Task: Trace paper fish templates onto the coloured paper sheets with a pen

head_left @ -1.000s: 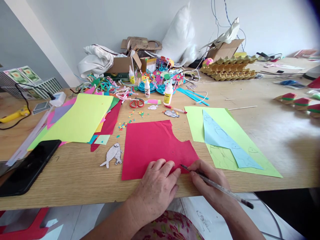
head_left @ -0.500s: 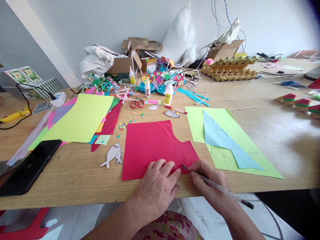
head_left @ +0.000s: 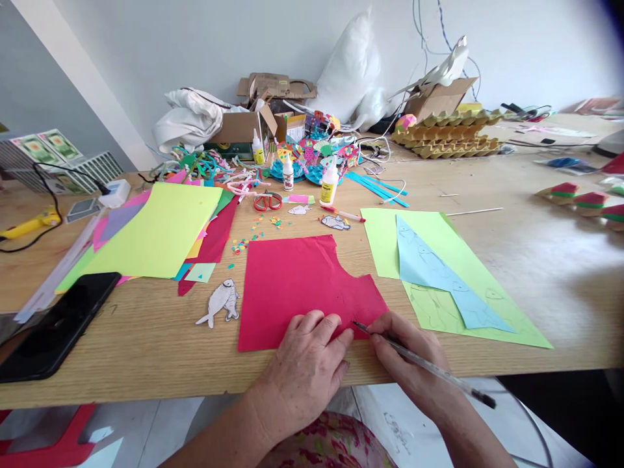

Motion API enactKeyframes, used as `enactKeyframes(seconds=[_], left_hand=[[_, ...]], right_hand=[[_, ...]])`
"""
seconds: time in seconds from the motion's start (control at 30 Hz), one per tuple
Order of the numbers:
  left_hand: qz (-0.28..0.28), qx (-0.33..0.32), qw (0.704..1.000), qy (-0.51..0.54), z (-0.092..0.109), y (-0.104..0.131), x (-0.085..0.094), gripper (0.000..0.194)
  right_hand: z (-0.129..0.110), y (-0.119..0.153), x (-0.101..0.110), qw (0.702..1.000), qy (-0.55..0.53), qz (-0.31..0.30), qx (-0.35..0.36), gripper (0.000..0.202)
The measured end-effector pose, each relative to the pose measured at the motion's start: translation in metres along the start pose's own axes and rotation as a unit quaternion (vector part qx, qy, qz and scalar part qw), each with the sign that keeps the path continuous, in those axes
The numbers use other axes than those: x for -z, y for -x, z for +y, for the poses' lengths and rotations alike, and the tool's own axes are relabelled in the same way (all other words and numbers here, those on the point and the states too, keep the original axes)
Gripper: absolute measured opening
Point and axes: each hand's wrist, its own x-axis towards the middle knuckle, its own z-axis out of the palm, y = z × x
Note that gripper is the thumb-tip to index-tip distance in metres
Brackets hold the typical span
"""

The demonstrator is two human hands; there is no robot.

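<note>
A sheet of red paper [head_left: 287, 279] with a curved cut in its upper right edge lies on the table in front of me. My left hand [head_left: 312, 351] rests on its lower part, pressing it down, fingers loosely bent and holding nothing. Pinched in my right hand [head_left: 409, 351] is a clear pen [head_left: 439, 370], its dark tip touching the paper just right of the left fingertips. Faint lines show on the red paper near the tip. To the left lies a white fish cutout [head_left: 221, 303] with dark outlines.
Green paper [head_left: 385, 250] and blue paper [head_left: 429, 263] with drawn fish lie at right. Coloured sheets [head_left: 151, 227] and a phone [head_left: 58, 328] are at left. Behind are scissors [head_left: 268, 201], glue bottles [head_left: 329, 185], a fish cutout [head_left: 335, 222], a red pen [head_left: 344, 213] and egg trays [head_left: 443, 136].
</note>
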Motion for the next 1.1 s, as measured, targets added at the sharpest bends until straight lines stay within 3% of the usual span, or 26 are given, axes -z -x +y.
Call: enactKeyframes(seconds=[1.1], left_hand=[[0.003, -0.001, 1.000, -0.021, 0.0011, 0.0015, 0.0015, 0.032]], right_hand=[[-0.0059, -0.0029, 0.0009, 1.000, -0.003, 0.008, -0.014, 0.012]])
